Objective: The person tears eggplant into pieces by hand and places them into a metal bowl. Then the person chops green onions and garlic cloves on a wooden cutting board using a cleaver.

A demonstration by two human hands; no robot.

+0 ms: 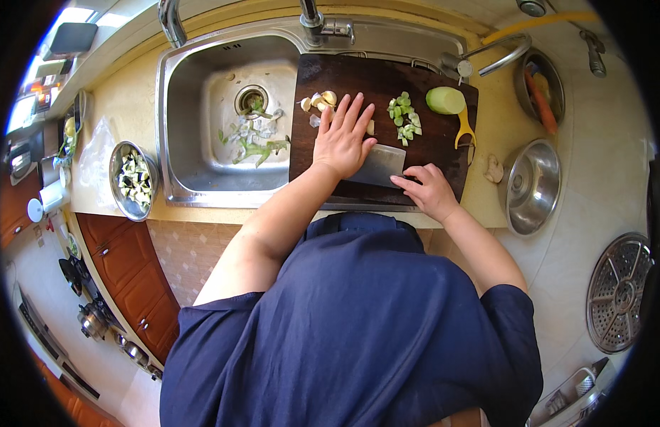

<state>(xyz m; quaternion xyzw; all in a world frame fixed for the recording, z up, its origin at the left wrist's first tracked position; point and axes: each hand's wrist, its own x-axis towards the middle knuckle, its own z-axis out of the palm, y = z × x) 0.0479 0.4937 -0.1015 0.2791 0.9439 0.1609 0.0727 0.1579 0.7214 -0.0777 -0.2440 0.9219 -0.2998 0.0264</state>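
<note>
On the dark wooden cutting board (pixel 351 69), my left hand (pixel 343 141) is spread flat, palm down, over the near left end of a cleaver blade (pixel 380 164). My right hand (pixel 425 189) is at the blade's right end, its fingertips at the near corner; its grip is unclear. The cleaver's handle is hidden. Garlic cloves (pixel 329 97) lie beyond my left fingers, and a pale piece (pixel 370 127) is beside them. Chopped green onion (pixel 402 109) is in the board's middle. A peeled green vegetable piece (pixel 444 100) and a yellow peeler (pixel 465 128) lie at the right.
Left of the board, the steel sink (pixel 202 133) holds green trimmings (pixel 255 147). A bowl of cut vegetable pieces (pixel 135 179) stands left of it. At the right are a ginger piece (pixel 493 169), a steel bowl (pixel 532 187) and a bowl with a carrot (pixel 540 101). Faucets overhang the far edge.
</note>
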